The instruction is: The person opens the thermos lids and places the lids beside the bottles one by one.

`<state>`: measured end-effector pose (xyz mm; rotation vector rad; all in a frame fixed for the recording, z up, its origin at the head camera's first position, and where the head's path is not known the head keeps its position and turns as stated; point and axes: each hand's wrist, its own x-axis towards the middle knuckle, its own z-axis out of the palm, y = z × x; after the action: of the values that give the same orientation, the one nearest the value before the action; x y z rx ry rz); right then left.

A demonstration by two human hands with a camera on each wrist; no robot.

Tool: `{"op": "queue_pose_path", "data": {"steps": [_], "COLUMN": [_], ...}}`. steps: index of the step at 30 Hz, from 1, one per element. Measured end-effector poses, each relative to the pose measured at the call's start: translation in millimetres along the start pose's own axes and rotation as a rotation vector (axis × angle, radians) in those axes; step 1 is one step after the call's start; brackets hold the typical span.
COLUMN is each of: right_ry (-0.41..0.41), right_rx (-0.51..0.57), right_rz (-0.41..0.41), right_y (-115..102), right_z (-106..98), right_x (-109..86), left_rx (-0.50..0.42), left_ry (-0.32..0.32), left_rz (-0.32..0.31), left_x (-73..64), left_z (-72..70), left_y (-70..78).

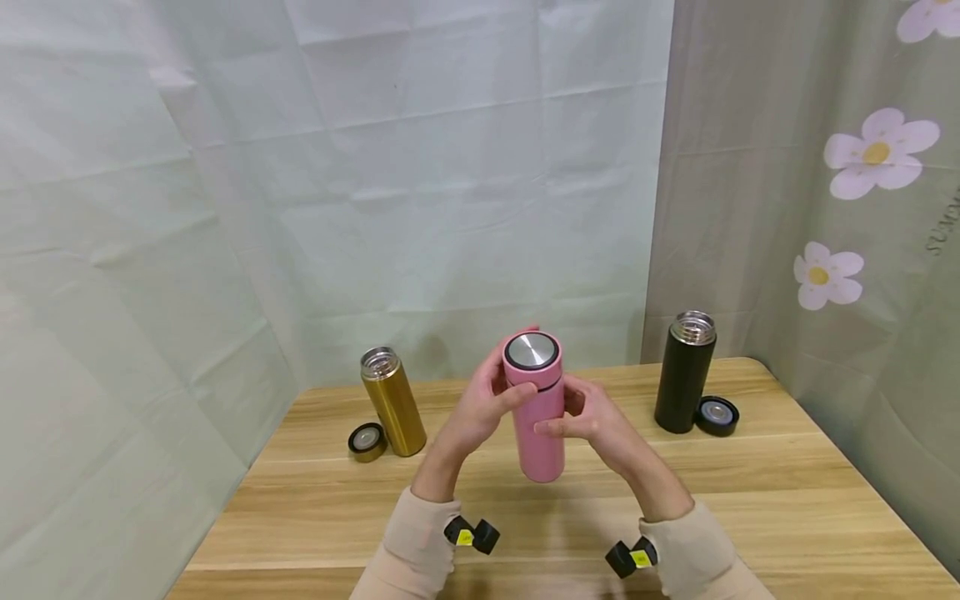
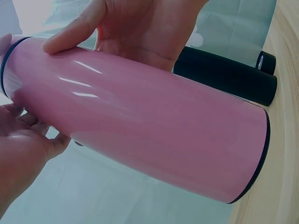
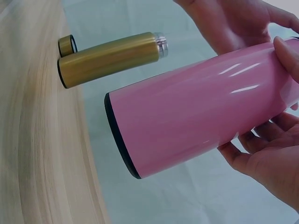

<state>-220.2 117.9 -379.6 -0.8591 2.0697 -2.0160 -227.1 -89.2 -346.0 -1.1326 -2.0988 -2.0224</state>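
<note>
A pink thermos is held nearly upright in front of me, its lid on, with a silver disc on top. Its black-rimmed base appears raised off the table. My left hand grips the top around the lid, the thumb lying across the dark seam. Lower down, my right hand holds the body from the right, its thumb across the front. The left wrist view shows the right hand against the pink wall. Some fingertips behind the thermos are hidden.
A gold thermos stands uncapped at the left, its lid beside it. On the right is an uncapped black thermos with its lid next to it. The wooden table is bordered by hanging curtains.
</note>
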Motion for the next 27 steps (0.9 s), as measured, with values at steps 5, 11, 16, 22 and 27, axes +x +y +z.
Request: {"op": "queue_pose_path", "data": {"steps": [5,11,16,22,27], "right_ry": [0.0,-0.005,-0.011,-0.002,0.011], "right_rx": [0.007,-0.004,-0.007,-0.008,-0.008], "right_rz": [-0.002,-0.022,-0.032,-0.016,-0.008], "right_y": [0.6,1.9,2.3,1.3,0.2], "right_z": [0.1,0.2,0.9,1.2,0.2], "right_x": [0.4,1.4,2.3,1.7,1.0], "left_rx": [0.02,0.0,-0.018,-0.025,-0.024], "left_ry": [0.03,0.098,0.126,0.141,0.122], "left_rz": [-0.012,-0.024,-0.011,-0.016,-0.026], "left_x": [1.1,1.6,3.4,4.7,5.0], "left_z": [0.3,1.9,4.2,6.2,5.8], "left_y": [1.8,2.3,3.0,3.8,3.9]}}
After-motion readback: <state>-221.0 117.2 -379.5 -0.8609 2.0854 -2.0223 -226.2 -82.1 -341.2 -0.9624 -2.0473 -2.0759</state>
